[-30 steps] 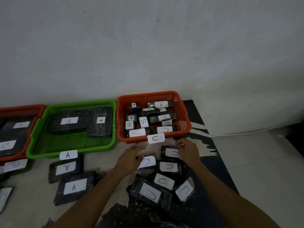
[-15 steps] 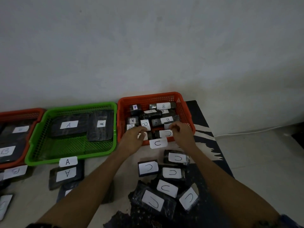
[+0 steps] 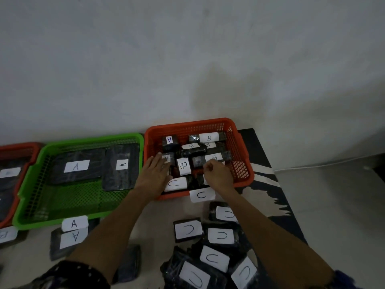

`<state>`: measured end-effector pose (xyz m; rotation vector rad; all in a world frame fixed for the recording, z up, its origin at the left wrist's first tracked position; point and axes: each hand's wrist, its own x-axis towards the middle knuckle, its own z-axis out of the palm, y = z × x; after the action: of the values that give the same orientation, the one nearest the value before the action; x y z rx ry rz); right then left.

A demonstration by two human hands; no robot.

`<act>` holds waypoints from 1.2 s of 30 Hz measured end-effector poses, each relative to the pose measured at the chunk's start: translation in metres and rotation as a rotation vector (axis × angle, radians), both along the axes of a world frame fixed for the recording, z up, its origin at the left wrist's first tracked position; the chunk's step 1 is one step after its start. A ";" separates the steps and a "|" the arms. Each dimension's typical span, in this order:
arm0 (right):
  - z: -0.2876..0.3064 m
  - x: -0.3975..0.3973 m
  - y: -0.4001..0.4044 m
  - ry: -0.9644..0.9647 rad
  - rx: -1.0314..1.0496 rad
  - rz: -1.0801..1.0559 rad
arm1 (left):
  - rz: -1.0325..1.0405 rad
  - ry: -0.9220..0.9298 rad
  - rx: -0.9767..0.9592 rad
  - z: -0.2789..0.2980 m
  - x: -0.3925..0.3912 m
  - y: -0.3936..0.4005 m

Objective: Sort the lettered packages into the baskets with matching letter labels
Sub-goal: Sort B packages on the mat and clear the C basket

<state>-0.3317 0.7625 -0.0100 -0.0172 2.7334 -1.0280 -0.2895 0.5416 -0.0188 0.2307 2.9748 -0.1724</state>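
Black wrapped packages with white letter labels [image 3: 184, 166] fill the orange plastic basket [image 3: 239, 163]. Your left hand [image 3: 155, 176] lies flat, fingers spread, on them. Your right hand [image 3: 217, 174] curls; its grip cannot be told.

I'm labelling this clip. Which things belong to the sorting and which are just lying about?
Job: C basket, A basket, mixed packages in the C basket, loose C packages, left hand, right hand.
Lying about: white cable.

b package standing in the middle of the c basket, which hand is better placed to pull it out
Left, probably. The left hand lies open with fingertips beside the B package; the right hand is curled over packages further right.
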 end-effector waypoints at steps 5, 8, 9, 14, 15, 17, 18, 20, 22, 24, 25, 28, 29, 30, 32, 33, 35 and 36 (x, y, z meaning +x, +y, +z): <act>-0.007 -0.012 -0.032 -0.008 0.252 0.067 | 0.080 0.011 -0.072 -0.004 0.000 0.005; -0.017 -0.013 -0.055 -0.075 0.346 0.095 | 0.092 0.019 -0.101 -0.002 0.000 0.006; -0.019 -0.012 -0.062 -0.078 0.365 0.093 | 0.083 0.030 -0.111 -0.001 0.000 0.007; -0.023 -0.013 -0.072 -0.111 0.271 0.087 | 0.071 0.102 -0.075 0.002 0.000 0.009; -0.023 -0.013 -0.071 -0.119 0.252 0.084 | 0.078 0.116 -0.048 0.001 -0.001 0.009; -0.022 -0.013 -0.069 -0.126 0.225 0.077 | 0.083 0.140 -0.001 0.000 -0.001 0.009; -0.021 -0.012 -0.069 -0.131 0.225 0.077 | 0.078 0.149 0.016 -0.001 -0.001 0.009; -0.019 -0.012 -0.071 -0.144 0.250 0.081 | 0.060 0.172 0.039 -0.001 -0.001 0.007; -0.018 -0.012 -0.073 -0.160 0.242 0.062 | 0.041 0.196 0.049 -0.001 0.000 0.006; -0.017 -0.013 -0.073 -0.188 0.173 0.012 | 0.019 0.238 0.102 -0.002 0.000 0.004; -0.016 -0.014 -0.072 -0.199 0.131 -0.012 | 0.013 0.264 0.154 -0.002 0.000 0.003; -0.012 -0.017 -0.067 -0.238 -0.022 -0.057 | 0.049 0.322 0.393 0.002 0.000 0.004; -0.010 -0.018 -0.065 -0.254 -0.102 -0.076 | 0.087 0.318 0.487 0.004 0.001 0.006; -0.008 -0.019 -0.063 -0.269 -0.197 -0.104 | 0.142 0.300 0.594 0.007 0.001 0.008; -0.002 -0.018 -0.058 -0.298 -0.411 -0.192 | 0.292 0.268 0.826 0.013 0.001 0.011; 0.002 -0.018 -0.055 -0.314 -0.521 -0.249 | 0.373 0.267 0.933 0.017 0.001 0.013; 0.009 -0.015 -0.049 -0.351 -0.720 -0.361 | 0.503 0.266 1.106 0.026 0.003 0.015; 0.012 -0.013 -0.045 -0.358 -0.793 -0.397 | 0.542 0.253 1.181 0.030 0.005 0.016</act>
<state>-0.3450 0.7172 0.0024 0.5356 1.8963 -1.9330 -0.2847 0.5572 0.0114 -0.5111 2.7999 1.6900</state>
